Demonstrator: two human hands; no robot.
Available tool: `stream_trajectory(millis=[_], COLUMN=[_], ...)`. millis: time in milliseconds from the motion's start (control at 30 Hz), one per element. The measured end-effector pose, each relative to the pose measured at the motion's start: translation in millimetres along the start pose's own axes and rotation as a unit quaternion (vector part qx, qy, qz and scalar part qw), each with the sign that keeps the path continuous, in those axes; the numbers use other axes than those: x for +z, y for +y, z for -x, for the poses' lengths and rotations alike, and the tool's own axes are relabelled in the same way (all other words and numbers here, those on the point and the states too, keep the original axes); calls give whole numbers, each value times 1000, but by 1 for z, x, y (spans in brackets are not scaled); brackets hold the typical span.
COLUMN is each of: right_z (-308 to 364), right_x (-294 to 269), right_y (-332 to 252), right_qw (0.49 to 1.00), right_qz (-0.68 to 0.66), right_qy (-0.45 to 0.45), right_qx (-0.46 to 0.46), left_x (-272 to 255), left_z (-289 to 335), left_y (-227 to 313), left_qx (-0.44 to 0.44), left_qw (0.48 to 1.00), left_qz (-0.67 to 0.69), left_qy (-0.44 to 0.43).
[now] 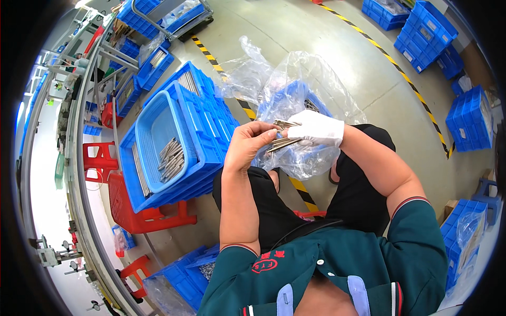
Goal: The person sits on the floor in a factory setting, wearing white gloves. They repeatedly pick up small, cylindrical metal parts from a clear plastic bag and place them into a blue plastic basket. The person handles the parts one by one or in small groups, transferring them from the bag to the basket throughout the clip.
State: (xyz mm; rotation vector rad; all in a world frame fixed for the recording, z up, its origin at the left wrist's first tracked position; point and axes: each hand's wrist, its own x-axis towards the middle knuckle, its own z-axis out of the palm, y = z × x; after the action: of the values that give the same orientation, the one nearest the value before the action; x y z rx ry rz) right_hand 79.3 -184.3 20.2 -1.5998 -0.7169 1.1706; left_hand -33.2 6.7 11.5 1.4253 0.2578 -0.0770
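Observation:
My right hand (pixel 320 129), in a white glove, is closed around several slim metal rods (pixel 283 144) that stick out toward the left. The bare fingers of my left hand (pixel 243 146) pinch the end of one rod beside that bundle. Both hands are above my knees, over a clear plastic bag (pixel 308 167) that spreads out of a blue crate (pixel 317 101) on the floor between my feet. More metal pieces show inside this crate, partly veiled by the plastic. To the left, a light blue basket (pixel 149 117) holds a heap of similar rods (pixel 171 159).
The basket rests in stacked blue crates (pixel 215 122), with a red stool (pixel 134 208) beneath. A metal-framed bench (pixel 87 174) runs along the left. More blue crates (pixel 469 118) stand at the right. Black-and-yellow tape (pixel 403 73) marks the floor.

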Motion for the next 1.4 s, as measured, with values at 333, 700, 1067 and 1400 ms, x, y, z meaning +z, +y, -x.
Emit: stream_trajectory(millis=[333,700,1067,1400], right_z=[-1,-2,-7,-3], right_x=[-1,1,1,1], right_y=[4,7,9,-3], right_qw=[998,994,998,1000], right_qz=[8,50,0,17], right_qy=[45,63,42,25], right_qx=[-38,-79,-47,-9], left_x=[7,14,16,15], left_z=[-4,-3,-2,-2], left_y=[-6,-5,-4,6], left_qx=[-4,-99,36,80], left_qw=[998,962,995,989], left_qz=[57,252,78,22], left_qy=[39,5,48,122])
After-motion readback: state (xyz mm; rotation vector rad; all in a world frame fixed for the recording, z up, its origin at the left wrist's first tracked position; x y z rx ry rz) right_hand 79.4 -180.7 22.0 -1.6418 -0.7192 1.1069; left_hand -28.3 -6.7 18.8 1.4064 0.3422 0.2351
